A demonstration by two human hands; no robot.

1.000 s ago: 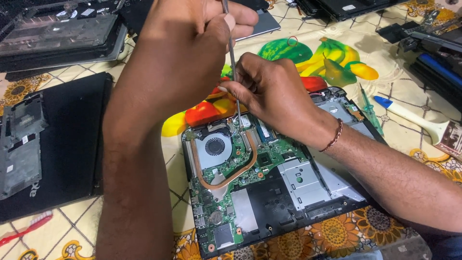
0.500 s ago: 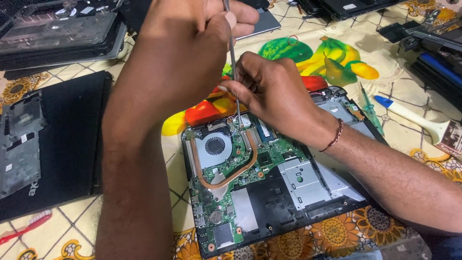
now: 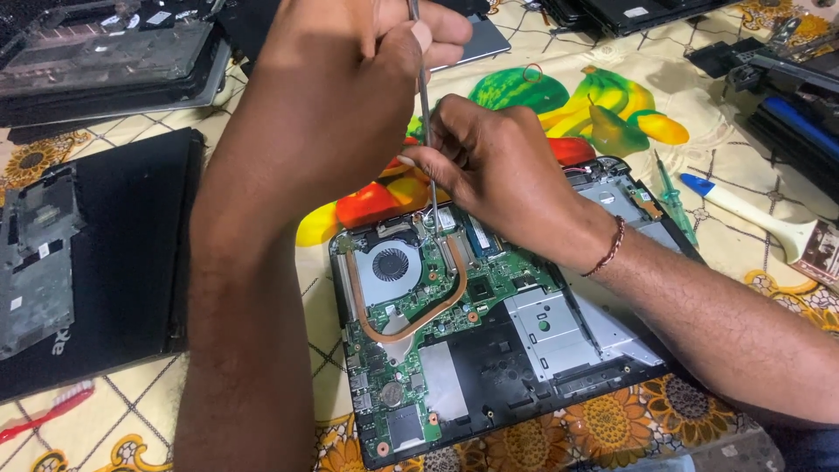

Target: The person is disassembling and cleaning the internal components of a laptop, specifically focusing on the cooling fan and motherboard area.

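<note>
Head view, left hand: I see my left hand (image 3: 336,96) raised over the work, fingers closed around the upper end of the screwdriver (image 3: 426,114).
Head view, right hand: my right hand (image 3: 498,166) pinches the thin metal shaft lower down, steadying it just above the board.
Screwdriver: upright, its tip down near the top edge of the green board, beside the fan (image 3: 391,264).
Opened laptop (image 3: 489,332): lies flat on the flowered cloth (image 3: 262,411), bottom cover off; in its shell I see the fan, a copper heat pipe (image 3: 419,319) curving round it, and a silver drive bay (image 3: 546,328).
Around: a black laptop lid (image 3: 122,262) to the left, a red toothbrush (image 3: 44,418) at the lower left, a white-handled brush (image 3: 752,214) to the right.
</note>
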